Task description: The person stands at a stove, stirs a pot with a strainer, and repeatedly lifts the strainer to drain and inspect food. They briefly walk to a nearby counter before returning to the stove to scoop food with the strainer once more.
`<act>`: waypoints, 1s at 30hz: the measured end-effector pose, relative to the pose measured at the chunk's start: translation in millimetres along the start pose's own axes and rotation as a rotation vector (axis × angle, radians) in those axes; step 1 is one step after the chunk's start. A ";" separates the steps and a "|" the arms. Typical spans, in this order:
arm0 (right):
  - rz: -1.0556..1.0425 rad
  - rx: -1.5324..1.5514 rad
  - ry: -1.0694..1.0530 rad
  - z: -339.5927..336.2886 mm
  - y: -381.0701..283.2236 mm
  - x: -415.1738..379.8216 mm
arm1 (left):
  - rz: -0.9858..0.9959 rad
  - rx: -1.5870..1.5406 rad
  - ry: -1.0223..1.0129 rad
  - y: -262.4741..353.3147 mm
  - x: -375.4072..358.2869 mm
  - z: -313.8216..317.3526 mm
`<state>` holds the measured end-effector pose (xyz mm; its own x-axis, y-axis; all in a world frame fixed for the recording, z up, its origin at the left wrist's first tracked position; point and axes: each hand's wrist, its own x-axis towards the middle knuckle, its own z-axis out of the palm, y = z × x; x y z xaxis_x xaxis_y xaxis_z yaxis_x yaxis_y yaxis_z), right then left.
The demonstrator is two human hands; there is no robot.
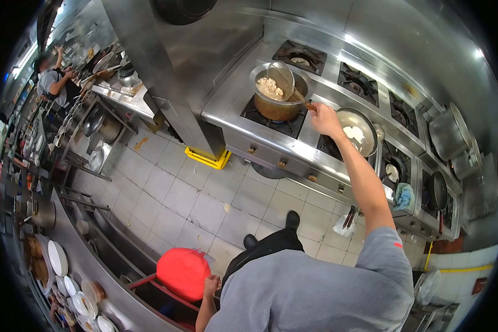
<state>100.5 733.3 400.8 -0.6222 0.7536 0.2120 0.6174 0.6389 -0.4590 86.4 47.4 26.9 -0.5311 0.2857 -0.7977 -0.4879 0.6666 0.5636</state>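
Observation:
My right hand (325, 118) is wrapped round the wooden handle of a wire-mesh strainer (281, 80). The strainer's mesh is tilted up at the rim of a large metal pot (275, 112) on the stove, and pale, lumpy food (269, 88) lies inside that pot. To the right of this hand sits a pan (358, 117) with white pieces in it. Down at my side, my left hand (212, 285) is closed beside a round red seat or lid (183, 274); what its fingers hold, if anything, is hidden.
The steel stove (301, 159) runs along the front, its burners bare at the back. A blue-green cloth (404, 196) and large pots (449, 130) are at right. A steel pillar with a yellow base (207, 159) stands left. Stacked plates (57, 258) line the left counter; a person (54, 83) works beyond.

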 end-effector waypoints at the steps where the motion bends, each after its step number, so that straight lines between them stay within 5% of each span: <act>1: -0.016 0.002 0.000 -3.7 -1.8 -3.2 | 0.003 -0.007 0.002 -0.9 0.2 0.8; 12: -0.147 -0.021 0.128 -58.0 -5.9 -24.6 | 0.019 0.035 -0.010 -15.9 29.0 5.2; 18: -0.092 -0.383 0.089 -37.0 2.3 9.5 | 0.018 0.080 -0.014 -3.2 28.7 8.1; 24: -0.247 -0.446 0.068 2.6 19.5 47.3 | 0.007 0.000 0.000 -2.0 27.9 9.2; 27: -0.057 -0.386 -0.430 -11.2 4.6 94.9 | 0.002 -0.043 0.012 -12.8 23.6 6.1; 30: 0.340 -0.022 -0.664 -45.2 -19.7 116.9 | 0.012 -0.104 0.027 -21.4 5.0 6.8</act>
<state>37.3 815.8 473.6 -0.5508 0.6627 -0.5073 0.8327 0.3952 -0.3879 98.8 39.3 9.4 -0.5553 0.2739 -0.7852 -0.5494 0.5880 0.5937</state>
